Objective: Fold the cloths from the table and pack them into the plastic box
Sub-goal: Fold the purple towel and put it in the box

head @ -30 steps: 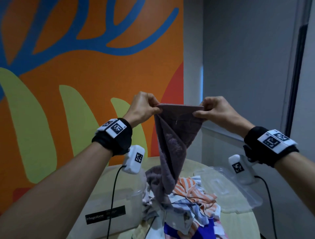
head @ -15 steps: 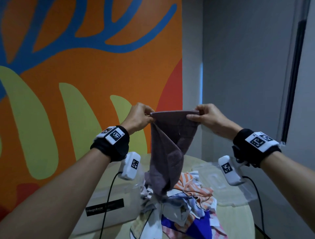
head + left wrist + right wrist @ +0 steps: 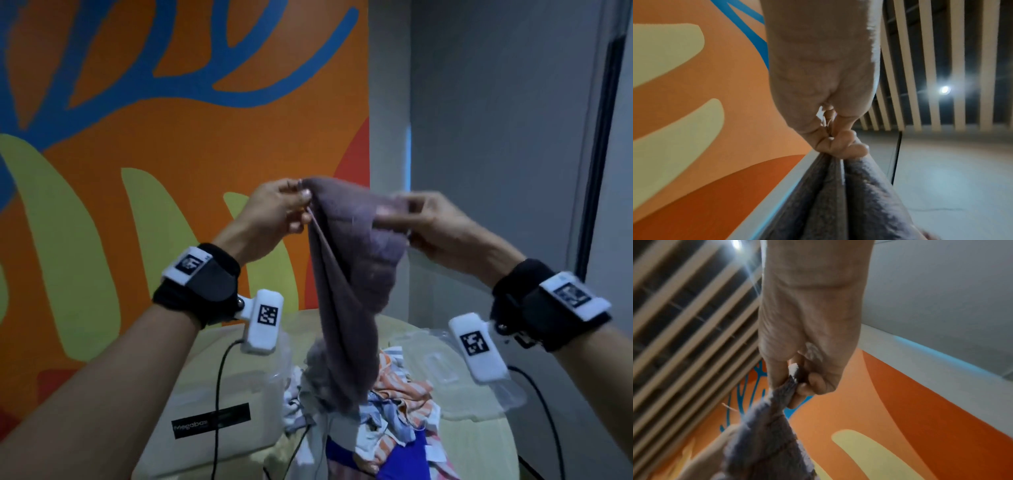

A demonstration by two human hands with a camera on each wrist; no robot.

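I hold a purple-grey towel up in the air above the table by its top edge. My left hand pinches its left corner, and my right hand pinches the right part of the edge, blurred by motion. The towel hangs down in folds and its bottom end reaches the heap of mixed cloths on the table. In the left wrist view the left hand has its fingers curled on the towel. In the right wrist view the right hand pinches the towel. The clear plastic box stands at the left.
The box's clear lid lies at the right of the round pale table. Cables hang from both wrist cameras over the box and table. An orange painted wall stands behind, a grey wall to the right.
Both hands have come lower and closer together with the towel. Its top edge, taut and straight before, now sags and bunches between them, and the right hand is moving.
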